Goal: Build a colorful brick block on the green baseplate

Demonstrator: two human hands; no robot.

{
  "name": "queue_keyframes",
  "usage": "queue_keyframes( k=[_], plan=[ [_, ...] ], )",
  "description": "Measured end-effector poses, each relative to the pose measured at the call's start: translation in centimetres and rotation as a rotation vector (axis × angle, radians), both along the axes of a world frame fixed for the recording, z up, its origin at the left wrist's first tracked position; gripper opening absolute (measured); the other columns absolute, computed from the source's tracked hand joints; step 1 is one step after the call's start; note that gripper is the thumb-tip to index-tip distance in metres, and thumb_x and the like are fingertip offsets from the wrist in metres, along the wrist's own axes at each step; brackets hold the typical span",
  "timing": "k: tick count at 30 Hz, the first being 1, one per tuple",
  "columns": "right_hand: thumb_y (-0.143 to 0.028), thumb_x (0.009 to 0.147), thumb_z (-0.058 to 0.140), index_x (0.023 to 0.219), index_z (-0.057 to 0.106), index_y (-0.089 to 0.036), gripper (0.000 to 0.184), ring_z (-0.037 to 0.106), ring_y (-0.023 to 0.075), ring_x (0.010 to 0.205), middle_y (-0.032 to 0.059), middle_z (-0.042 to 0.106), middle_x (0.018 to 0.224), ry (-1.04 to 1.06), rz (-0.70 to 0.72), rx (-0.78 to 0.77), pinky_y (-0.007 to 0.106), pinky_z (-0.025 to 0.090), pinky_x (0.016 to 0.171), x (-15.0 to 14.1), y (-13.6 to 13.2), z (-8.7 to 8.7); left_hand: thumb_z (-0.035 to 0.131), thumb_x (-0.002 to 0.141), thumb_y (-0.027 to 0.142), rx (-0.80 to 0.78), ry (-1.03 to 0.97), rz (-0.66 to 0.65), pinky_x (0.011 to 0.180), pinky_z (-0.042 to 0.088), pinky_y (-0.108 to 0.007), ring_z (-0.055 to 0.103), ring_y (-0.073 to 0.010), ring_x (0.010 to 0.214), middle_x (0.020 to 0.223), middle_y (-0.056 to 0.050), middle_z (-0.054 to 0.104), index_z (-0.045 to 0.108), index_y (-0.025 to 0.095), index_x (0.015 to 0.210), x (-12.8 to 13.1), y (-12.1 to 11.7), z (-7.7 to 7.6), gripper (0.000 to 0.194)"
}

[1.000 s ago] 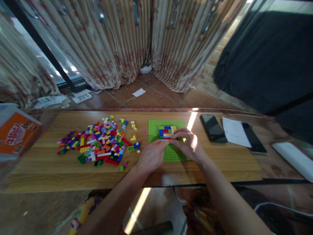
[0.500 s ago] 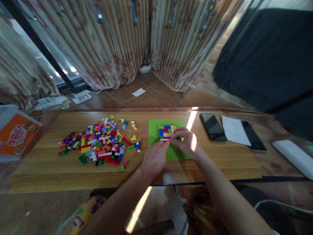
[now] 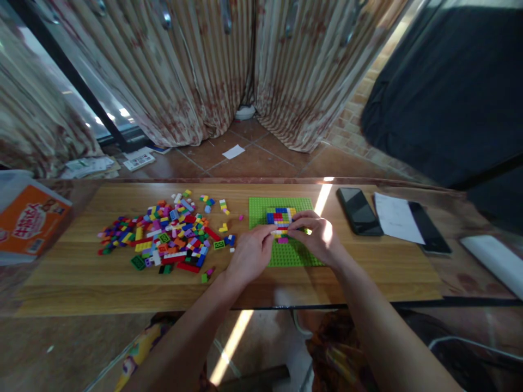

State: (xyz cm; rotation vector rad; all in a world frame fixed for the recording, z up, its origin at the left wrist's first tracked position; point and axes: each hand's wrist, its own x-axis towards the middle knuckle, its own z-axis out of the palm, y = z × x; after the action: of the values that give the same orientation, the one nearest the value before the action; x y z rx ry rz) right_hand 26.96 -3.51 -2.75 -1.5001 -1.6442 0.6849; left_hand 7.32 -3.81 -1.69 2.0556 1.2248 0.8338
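Note:
A green studded baseplate (image 3: 261, 204) lies on the table with a low multicoloured toy brick build (image 3: 281, 216) on it, in blue, red, white and yellow. My left hand (image 3: 251, 251) is curled at the build's near left side, its fingertips touching the near row. On the right side, thumb and forefinger of my right hand (image 3: 317, 235) close on the build's near right corner. A magenta brick (image 3: 282, 240) shows at the near edge between the hands. Whether a loose brick sits under the fingertips is hidden.
A large pile of loose bricks (image 3: 175, 234) spreads over the table's left half. To the right lie a black phone (image 3: 359, 212), a white paper (image 3: 396, 218) and a dark flat device (image 3: 431, 228). An orange-labelled plastic tub (image 3: 35, 218) stands at far left.
My left hand has drawn slightly left and away from the right fingertips, so the magenta brick at the near edge now shows. The right hand stays at the build's right side.

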Motion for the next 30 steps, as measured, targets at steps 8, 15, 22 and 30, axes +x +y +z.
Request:
queue_keyframes(
  k=[8,15,22,30],
  plan=[
    [-0.03,0.076,0.07,0.074,0.074,-0.024,0.008,0.063,0.019,0.089,0.0039,0.064,0.096,-0.059,-0.021,0.071,0.039,0.051,0.085,-0.7,-0.5,0.8,0.048,0.09,0.015,0.036,0.042,0.008,0.09,0.052,-0.035,0.067,-0.02,0.096,0.107,-0.008,0.072,0.066,0.017,0.111,-0.2,0.3,-0.4,0.027],
    [-0.034,0.078,0.071,0.072,0.074,-0.026,0.01,0.056,0.0214,0.086,0.0034,0.066,0.089,-0.44,0.085,0.269,0.038,0.044,0.08,-1.4,-1.6,1.8,0.051,0.087,0.014,0.094,0.025,0.147,0.089,0.052,-0.033,0.067,-0.0189,0.094,0.105,-0.008,0.072,0.067,0.016,0.108,-3.4,1.7,1.0,0.026],
    [-0.03,0.08,0.069,0.073,0.073,-0.024,0.011,0.053,0.0217,0.081,0.0042,0.066,0.085,-0.768,0.13,0.224,0.036,0.036,0.073,-2.3,-2.1,1.5,0.053,0.081,0.012,0.052,0.2,0.255,0.083,0.053,-0.031,0.066,-0.0184,0.087,0.1,-0.008,0.071,0.071,0.015,0.1,-9.2,3.7,1.4,0.026],
    [-0.031,0.087,0.063,0.078,0.069,-0.022,0.014,0.053,0.0222,0.085,0.0046,0.065,0.085,-0.61,0.227,0.204,0.036,0.038,0.079,-5.4,-2.3,2.4,0.056,0.079,0.014,0.051,0.493,0.146,0.089,0.05,-0.035,0.064,-0.0237,0.099,0.105,-0.007,0.07,0.072,0.019,0.1,-9.7,3.4,1.3,0.026]
  ],
)
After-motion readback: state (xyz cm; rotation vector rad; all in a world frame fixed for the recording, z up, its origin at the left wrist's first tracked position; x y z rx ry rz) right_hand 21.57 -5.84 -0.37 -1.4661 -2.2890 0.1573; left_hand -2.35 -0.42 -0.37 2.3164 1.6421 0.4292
